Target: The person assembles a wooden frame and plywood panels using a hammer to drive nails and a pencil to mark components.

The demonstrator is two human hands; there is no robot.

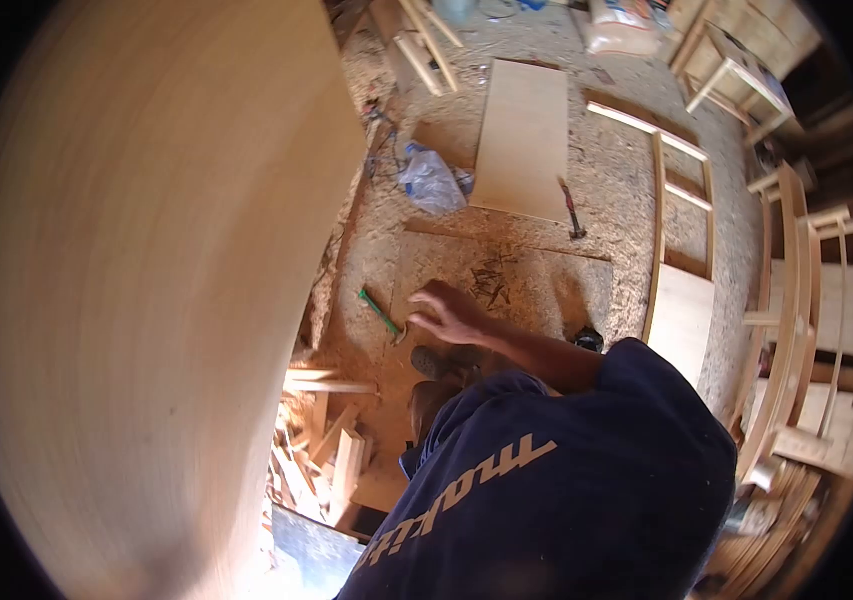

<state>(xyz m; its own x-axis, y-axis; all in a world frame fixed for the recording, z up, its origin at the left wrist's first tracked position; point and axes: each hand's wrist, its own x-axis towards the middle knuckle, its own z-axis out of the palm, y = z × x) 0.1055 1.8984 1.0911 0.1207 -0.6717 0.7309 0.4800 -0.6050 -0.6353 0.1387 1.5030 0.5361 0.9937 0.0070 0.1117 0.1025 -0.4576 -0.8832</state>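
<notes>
My right hand (449,314) reaches in from the right over the floor, with its fingers apart and nothing held. Just left of it a hammer with a green handle (378,310) lies on the dusty floor panel, not touched by the hand. A large wooden panel (156,250) fills the left side of the view, very close to the camera. My left hand does not show. Below my right arm is my dark blue shirt (556,480) with printed letters, and a shoe (431,362) shows under the hand.
A flat board (523,140), a plastic bag (433,182) and a second hammer (573,210) lie ahead among wood shavings. A wooden frame (659,200) lies to the right, near curved wooden pieces (796,330). Offcuts (346,465) are piled at the lower left.
</notes>
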